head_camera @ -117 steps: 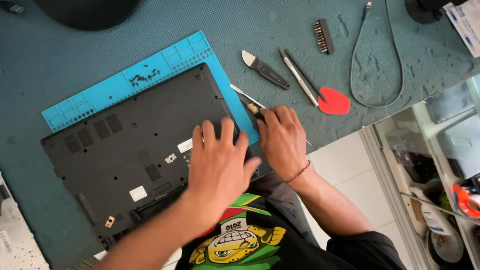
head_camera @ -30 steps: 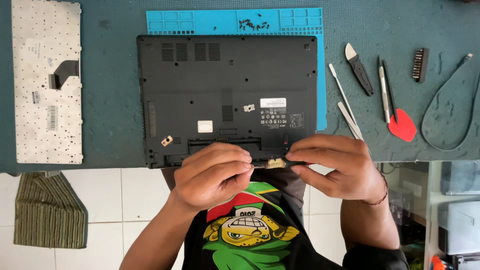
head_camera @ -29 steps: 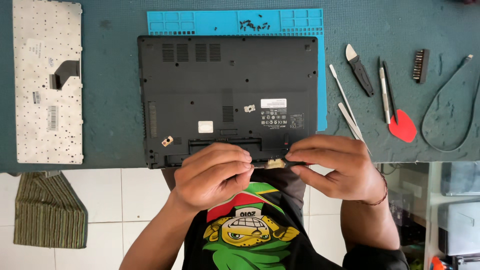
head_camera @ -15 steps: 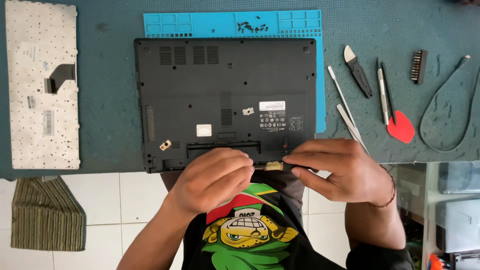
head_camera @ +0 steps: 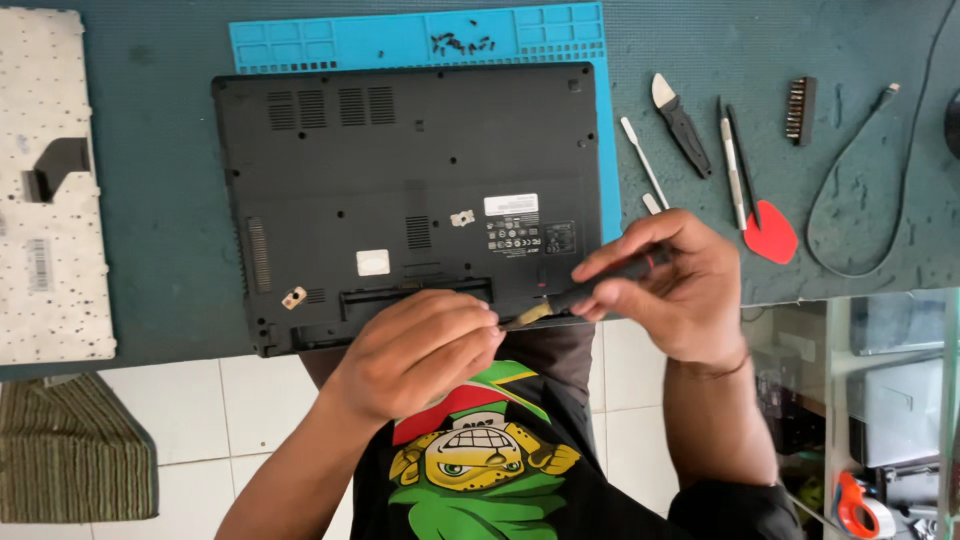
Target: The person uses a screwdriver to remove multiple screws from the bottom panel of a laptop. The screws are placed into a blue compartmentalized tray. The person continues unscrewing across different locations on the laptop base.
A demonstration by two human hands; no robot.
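Left of laptop (head_camera: 400, 190): bare surface (head_camera: 160, 180), then keyboard (head_camera: 45, 190).
Right: pry tools (head_camera: 700, 150) crowd the surface.
Far edge: blue mat (head_camera: 420, 35) holding screws (head_camera: 462, 43).

Detached keyboard (head_camera: 55, 190), red pick (head_camera: 771, 238), looped cable (head_camera: 860, 190), bit holder (head_camera: 800, 110).

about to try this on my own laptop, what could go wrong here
The pry tool in the right hand is angled at the near edge of the laptop; a slip could gouge the plastic or jab the left hand resting right beside the tip. The laptop's near edge sits at the table edge, so hard levering might tip it off. The loose screws on the blue mat could scatter if bumped.
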